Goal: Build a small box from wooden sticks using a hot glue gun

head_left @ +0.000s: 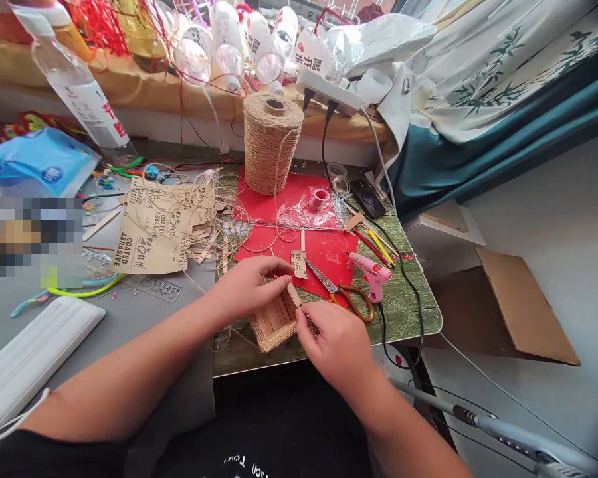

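My left hand [249, 285] grips the top edge of a small box made of wooden sticks [274, 322], near the table's front edge. My right hand [331, 342] is closed at the box's right side, fingertips pinching a stick or thin twine there; which one I cannot tell. The box is wrapped in twine at its base. Just beyond it lie scissors with orange handles [346, 292], a pink glue gun [371, 272] and a small paper tag [299, 262] on red paper [323, 249].
A big spool of jute twine [272, 143] stands behind the red paper. Sandpaper sheets [154, 232] and loose twine lie to the left. A power strip [329, 93], plastic bottles, tape rolls, coloured pencils [373, 245] and a white keyboard [30, 355] surround the work area. Cardboard [508, 305] lies on the floor right.
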A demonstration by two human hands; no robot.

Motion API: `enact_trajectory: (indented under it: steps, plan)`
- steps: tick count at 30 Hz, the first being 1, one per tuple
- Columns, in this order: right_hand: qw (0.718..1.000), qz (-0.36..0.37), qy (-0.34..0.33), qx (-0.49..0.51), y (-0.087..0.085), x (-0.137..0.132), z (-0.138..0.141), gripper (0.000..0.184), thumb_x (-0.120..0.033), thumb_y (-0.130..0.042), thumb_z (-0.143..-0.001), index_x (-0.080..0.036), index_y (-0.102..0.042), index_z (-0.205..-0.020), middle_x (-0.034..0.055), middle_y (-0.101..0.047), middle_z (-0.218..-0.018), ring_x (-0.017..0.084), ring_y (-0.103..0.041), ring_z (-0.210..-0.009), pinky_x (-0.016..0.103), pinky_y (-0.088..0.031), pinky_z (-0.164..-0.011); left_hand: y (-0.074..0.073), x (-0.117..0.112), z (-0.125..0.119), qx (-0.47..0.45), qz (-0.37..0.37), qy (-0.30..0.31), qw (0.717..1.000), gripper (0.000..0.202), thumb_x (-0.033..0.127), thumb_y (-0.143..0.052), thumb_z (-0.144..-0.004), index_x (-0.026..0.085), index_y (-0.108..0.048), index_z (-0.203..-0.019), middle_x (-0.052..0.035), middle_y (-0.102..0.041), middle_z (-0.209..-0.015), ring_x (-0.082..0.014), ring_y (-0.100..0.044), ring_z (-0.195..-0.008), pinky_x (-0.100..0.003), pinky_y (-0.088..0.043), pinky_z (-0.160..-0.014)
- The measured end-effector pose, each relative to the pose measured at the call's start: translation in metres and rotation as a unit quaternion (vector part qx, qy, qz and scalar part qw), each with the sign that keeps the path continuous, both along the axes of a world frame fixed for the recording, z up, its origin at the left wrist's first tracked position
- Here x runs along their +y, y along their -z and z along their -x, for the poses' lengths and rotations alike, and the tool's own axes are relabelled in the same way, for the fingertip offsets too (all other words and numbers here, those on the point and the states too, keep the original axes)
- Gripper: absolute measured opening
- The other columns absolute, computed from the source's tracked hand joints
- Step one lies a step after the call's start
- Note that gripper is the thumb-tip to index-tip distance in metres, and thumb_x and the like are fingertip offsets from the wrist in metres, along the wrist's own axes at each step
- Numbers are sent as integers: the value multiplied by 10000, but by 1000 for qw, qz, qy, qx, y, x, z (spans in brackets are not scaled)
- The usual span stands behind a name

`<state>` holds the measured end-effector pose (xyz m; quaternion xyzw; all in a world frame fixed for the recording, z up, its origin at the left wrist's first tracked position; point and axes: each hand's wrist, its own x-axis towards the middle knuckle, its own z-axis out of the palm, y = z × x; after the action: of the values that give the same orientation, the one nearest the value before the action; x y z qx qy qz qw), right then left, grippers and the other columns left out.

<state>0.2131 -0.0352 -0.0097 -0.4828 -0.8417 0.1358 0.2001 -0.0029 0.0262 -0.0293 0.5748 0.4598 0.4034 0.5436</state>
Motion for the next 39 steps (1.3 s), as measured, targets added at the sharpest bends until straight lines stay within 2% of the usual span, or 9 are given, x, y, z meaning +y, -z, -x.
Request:
enact_trajectory:
  steps: [7,14,19,26,29,34,39]
  plan:
    - [1000,7,16,-16,1,6,3,309,-225,-544,-1011,-239,-494,-707,14,-566,-659,171,-493,-597,337,-305,-607,8,2,-2,59,-1,11,998,176,343,-745,-892,237,-834,-1002,-65,-795,-975,-308,-708,-943,-436,-549,-938]
    - [998,26,3,-64,-7,9,4,280,-193,-551,-991,-219,-521,-713,-3,-565,-670,155,-484,-627,327,-299,-638,-4,2,-4,167,19,51,984,197,372,-679,-912,245,-751,-1044,-25,-780,-1092,-240,-708,-1008,-382,-552,-926]
    - [997,39,2,-73,-8,9,3,262,-192,-565,-982,-213,-522,-725,-17,-553,-674,144,-481,-633,321,-295,-644,-7,0,-4,172,19,58,983,150,326,-660,-910,247,-719,-1023,3,-771,-1060,-201,-702,-982,-347,-543,-903]
    - [996,50,4,-75,-7,12,3,255,-195,-567,-983,-213,-530,-731,-12,-575,-687,144,-496,-636,316,-290,-638,-7,1,-5,165,28,63,984,187,372,-656,-922,235,-720,-1031,-7,-773,-1074,-208,-710,-990,-347,-544,-896]
    - [996,64,16,-67,-8,10,2,254,-203,-565,-991,-214,-523,-741,-16,-582,-690,142,-502,-631,312,-299,-636,-7,2,-5,170,30,63,983,181,346,-656,-914,238,-719,-1045,-2,-772,-1084,-203,-711,-986,-348,-543,-905]
    - [995,93,38,-21,-9,0,-4,234,-256,-525,-1049,-210,-583,-827,-5,-647,-747,150,-580,-664,299,-356,-650,-5,2,-4,173,31,63,982,176,326,-647,-919,241,-719,-1055,-1,-772,-1095,-200,-714,-979,-344,-542,-894]
    - [995,84,56,26,-3,-14,-17,166,-208,-506,-1056,-215,-670,-1031,10,-728,-838,172,-666,-709,299,-417,-663,-1,1,-3,179,20,63,982,186,372,-656,-935,252,-724,-1060,-1,-770,-1115,-203,-706,-997,-352,-539,-909]
